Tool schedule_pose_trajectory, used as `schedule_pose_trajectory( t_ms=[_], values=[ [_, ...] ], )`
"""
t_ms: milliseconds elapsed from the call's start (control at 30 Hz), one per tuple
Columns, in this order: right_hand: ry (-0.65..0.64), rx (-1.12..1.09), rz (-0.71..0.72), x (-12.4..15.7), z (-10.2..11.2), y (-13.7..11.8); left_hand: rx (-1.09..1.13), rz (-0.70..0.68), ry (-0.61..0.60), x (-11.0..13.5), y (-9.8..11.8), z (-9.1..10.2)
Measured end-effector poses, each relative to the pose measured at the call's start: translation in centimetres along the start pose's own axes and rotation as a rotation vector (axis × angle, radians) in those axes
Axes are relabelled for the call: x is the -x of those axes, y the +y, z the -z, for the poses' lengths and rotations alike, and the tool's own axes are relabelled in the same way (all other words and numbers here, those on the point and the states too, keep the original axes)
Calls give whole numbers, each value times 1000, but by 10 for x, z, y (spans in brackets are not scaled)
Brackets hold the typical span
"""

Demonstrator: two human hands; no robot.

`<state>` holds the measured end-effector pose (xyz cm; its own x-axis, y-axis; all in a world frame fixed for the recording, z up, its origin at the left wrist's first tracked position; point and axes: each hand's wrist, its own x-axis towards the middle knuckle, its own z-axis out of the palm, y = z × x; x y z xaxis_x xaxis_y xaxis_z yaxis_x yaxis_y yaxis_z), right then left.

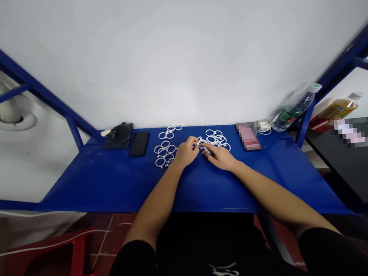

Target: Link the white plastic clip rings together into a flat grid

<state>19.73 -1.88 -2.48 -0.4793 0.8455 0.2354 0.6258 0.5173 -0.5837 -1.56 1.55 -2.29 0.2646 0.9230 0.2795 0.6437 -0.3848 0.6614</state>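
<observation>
My left hand [187, 152] and my right hand [221, 156] meet over the middle of the blue table. Between their fingertips is a white plastic ring [199, 140], pinched from both sides. Part of another small white piece [207, 150] shows at my right fingers; its shape is partly hidden. Left of my left hand lies a group of white rings [160, 162] with small nubs, like curtain rings, some joined or overlapping. More such rings [167, 135] lie farther back. A heap of white rings [215, 138] sits just beyond my right hand.
On the blue table [110, 184] lie a black phone [139, 144] and a dark plastic bag [119, 136] at left. At right are a blurred-out phone-like object [249, 137], a white cable [265, 126] and a clear bottle [295, 109]. A white wall rises behind; blue posts flank the table.
</observation>
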Motion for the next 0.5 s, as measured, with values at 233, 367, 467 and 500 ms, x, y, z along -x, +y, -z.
schedule_pose_trajectory(
  t_ms=[233, 367, 467, 500],
  values=[
    [102, 89, 115, -1, 12, 12, -31, -125, -18, -3, 1, 6],
    [129, 123, 114, -2, 14, 15, -206, -77, 48, -5, -8, 30],
    [113, 132, 119, 0, 13, 10, -345, 15, 5, -6, -25, 47],
    [110, 136, 122, 1, 13, 7, -379, 48, -29, -6, -31, 51]
  ],
)
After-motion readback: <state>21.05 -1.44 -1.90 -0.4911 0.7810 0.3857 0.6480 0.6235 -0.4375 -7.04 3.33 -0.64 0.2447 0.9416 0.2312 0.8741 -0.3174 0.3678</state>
